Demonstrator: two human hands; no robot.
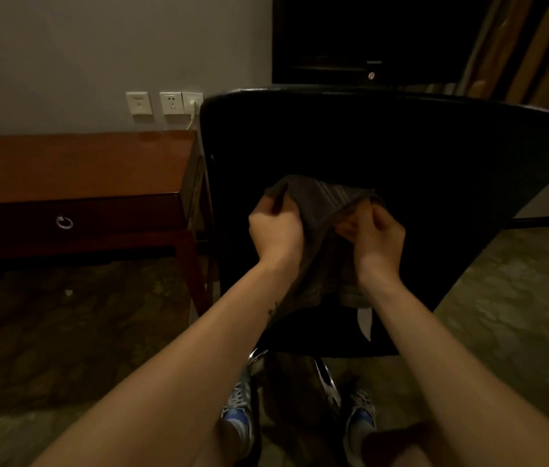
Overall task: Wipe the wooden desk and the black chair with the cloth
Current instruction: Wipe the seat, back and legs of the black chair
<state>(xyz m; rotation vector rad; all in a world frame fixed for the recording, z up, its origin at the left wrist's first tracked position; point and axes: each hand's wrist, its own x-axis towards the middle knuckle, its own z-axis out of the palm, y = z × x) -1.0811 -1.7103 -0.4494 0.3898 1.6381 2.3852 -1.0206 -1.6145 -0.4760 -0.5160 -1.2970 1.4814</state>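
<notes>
In front of the black chair [384,146], both forearms reach forward; left hand [274,230] and right hand [375,235] fingers grip the striped cloth [325,200], hanging lengthwise downward.

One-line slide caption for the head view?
Left hand and right hand grip a striped cloth in front of the black chair, wooden desk beside it.
</notes>
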